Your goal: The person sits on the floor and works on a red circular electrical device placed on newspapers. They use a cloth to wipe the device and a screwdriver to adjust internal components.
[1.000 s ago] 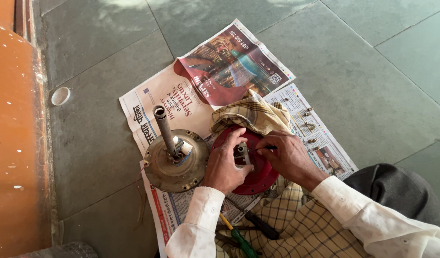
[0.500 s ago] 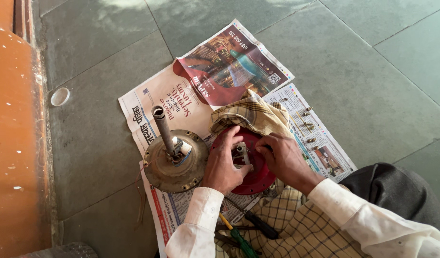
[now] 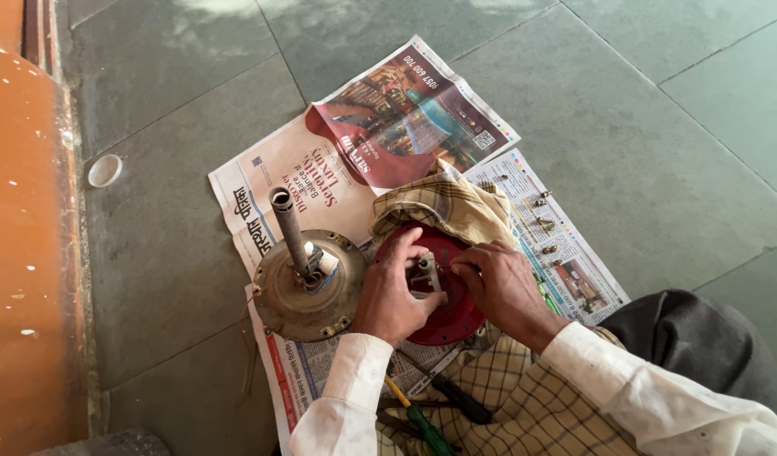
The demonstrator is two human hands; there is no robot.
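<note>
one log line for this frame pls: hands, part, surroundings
left hand: on red disc | right hand: pinching small metal part at disc centre | brass housing with shaft beside | newspaper underneath

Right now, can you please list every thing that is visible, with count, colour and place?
newspaper sheets: several, printed in colours, spread on the grey floor.
red disc: one, on the newspaper, under both hands.
small metal part: one, grey, at the disc's centre, between the fingers.
metal housing with shaft: one, brownish, left of the disc.
checked cloth: one, beige, behind the disc.
screws: a few, on the paper at right.
screwdrivers: at least two, green and black handles, near the lap.
white cap: one, on the floor at left.
left hand: on the disc.
right hand: at the metal part.
</note>
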